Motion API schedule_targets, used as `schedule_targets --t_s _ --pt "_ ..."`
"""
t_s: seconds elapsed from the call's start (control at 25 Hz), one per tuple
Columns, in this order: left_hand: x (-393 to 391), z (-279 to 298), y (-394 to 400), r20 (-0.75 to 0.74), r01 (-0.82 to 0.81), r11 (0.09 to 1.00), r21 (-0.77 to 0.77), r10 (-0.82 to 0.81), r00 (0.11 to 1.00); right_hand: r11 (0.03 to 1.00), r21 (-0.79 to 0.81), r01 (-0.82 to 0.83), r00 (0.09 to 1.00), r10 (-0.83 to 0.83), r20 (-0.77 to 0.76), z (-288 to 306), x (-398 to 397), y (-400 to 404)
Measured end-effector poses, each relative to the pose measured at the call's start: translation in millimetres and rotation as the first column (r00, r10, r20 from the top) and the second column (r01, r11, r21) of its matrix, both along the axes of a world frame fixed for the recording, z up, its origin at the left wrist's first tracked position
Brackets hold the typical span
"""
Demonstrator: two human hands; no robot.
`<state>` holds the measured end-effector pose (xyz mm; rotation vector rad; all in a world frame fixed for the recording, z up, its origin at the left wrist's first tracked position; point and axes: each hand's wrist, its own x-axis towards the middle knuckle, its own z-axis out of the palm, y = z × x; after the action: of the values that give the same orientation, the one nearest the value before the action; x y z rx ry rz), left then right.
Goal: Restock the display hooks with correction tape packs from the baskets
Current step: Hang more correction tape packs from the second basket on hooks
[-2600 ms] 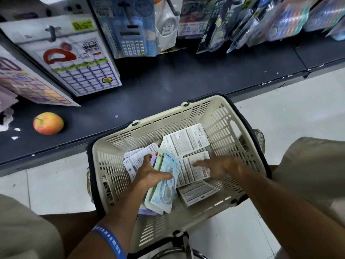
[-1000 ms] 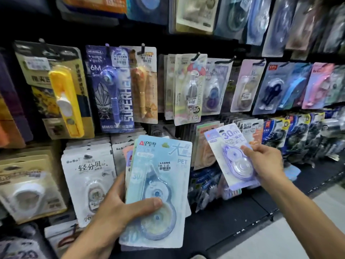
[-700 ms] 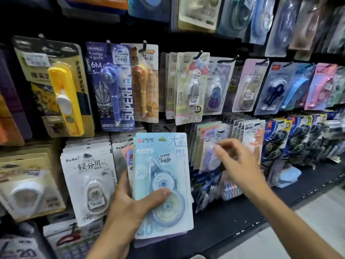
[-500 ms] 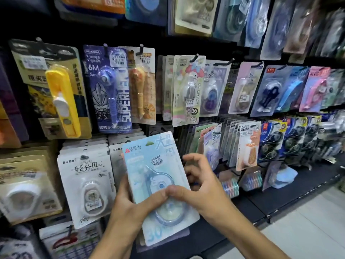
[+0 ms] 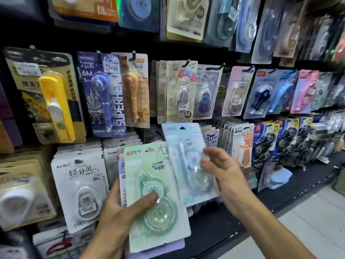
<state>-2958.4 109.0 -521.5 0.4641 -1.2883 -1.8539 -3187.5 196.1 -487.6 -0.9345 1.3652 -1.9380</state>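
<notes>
ITEM: blue pack (image 5: pixel 183 165), correction tape, blister card w/ hang hole at top edge. Loc: centre of frame, in front of the lower row of display hooks (image 5: pixel 214 131), overlapping the upper right corner of the green pack.
HELD BY: right hand (image 5: pixel 222 172), which is pinching the card's right side, thumb on the blister face, other fingers behind (not visible). Grip is clamping on the pack.

ITEM: green pack (image 5: pixel 156 199), top of a stack w/ more cards showing behind it at left and bottom edges; count can't be told. Loc: lower centre of frame.
HELD BY: left hand (image 5: pixel 119 219), thumb pressing across the blister, fingers wrapping behind. Clamped on the stack.

ORIENTATION, blue pack: long axis is running near vertical, top leaning slightly toward upper left of frame. Hang-hole end is pointing up, printed face toward the camera. Blurry, so likely in motion.

RISKS (judgement):
- Hang hole is missing the hook tip; the tilt and one-sided pinch are letting the card swing, so it may butt against hung stock.
- Pack is slipping from the edge-only pinch and dropping to the dark shelf (image 5: pixel 214 219) below.
- Wrong hook; neighbouring packs (image 5: pixel 240 144) look alike, target row is partly hidden.
- Stack is fanning out of the left hand w/ attention elsewhere.
</notes>
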Motion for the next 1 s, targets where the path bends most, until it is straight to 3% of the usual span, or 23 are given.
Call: schedule_targets --t_s 0.16,0.24,0.52,0.56,0.6,0.68,0.72,0.8,0.84,0.92,1.0 --pt "1.1 2.7 -0.6 -0.018 -0.033 0.999 0.007 0.033 0.999 0.932 0.172 0.320 0.943 -0.296 -0.152 -3.5 -50.1 16.8" --pt "1.1 2.1 -2.3 -0.013 -0.058 0.998 0.015 0.058 0.998 0.881 0.243 0.405 0.905 -0.349 -0.244 -15.0 -64.8 19.4" --pt "-3.9 3.5 1.7 -0.030 -0.037 0.999 0.024 0.038 0.999 0.903 0.270 0.335 0.936 -0.284 -0.210 -10.4 -79.0 7.1" --pt "-3.9 3.2 0.8 -0.027 -0.040 0.999 0.027 0.041 0.999 0.869 0.330 0.369 0.907 -0.259 -0.333 -11.5 -79.3 4.6" --pt "-4.1 2.4 -0.1 -0.024 -0.047 0.998 0.033 0.048 0.999 0.797 0.389 0.461 0.806 -0.193 -0.560 -12.4 -75.5 2.1" --pt "-5.0 -0.4 -1.9 -0.007 -0.075 0.996 0.038 0.075 0.997 0.704 0.314 0.637 0.518 -0.089 -0.850 -7.3 -53.0 -2.7" --pt "-6.3 -1.4 -1.8 0.005 -0.090 0.995 0.036 0.090 0.996 0.762 0.292 0.578 0.533 -0.080 -0.843 -2.3 -34.4 -4.0" --pt "-9.3 -2.7 -0.8 0.017 -0.106 0.994 0.030 0.106 0.994 0.923 0.365 0.118 0.807 0.125 -0.577 2.5 11.3 -5.5" --pt "-10.7 -2.5 -0.3 0.020 -0.109 0.994 0.029 0.109 0.994 0.919 0.382 -0.094 0.845 0.277 -0.457 -3.6 30.1 -7.7" --pt "-11.0 -0.9 -0.5 0.020 -0.106 0.994 0.020 0.106 0.994 0.906 0.330 -0.266 0.849 0.382 -0.364 -15.1 46.8 -12.4" --pt "-8.3 0.2 -0.7 0.013 -0.086 0.996 -0.004 0.086 0.996 0.942 0.191 -0.275 0.923 0.315 -0.221 -15.0 35.4 -10.9"
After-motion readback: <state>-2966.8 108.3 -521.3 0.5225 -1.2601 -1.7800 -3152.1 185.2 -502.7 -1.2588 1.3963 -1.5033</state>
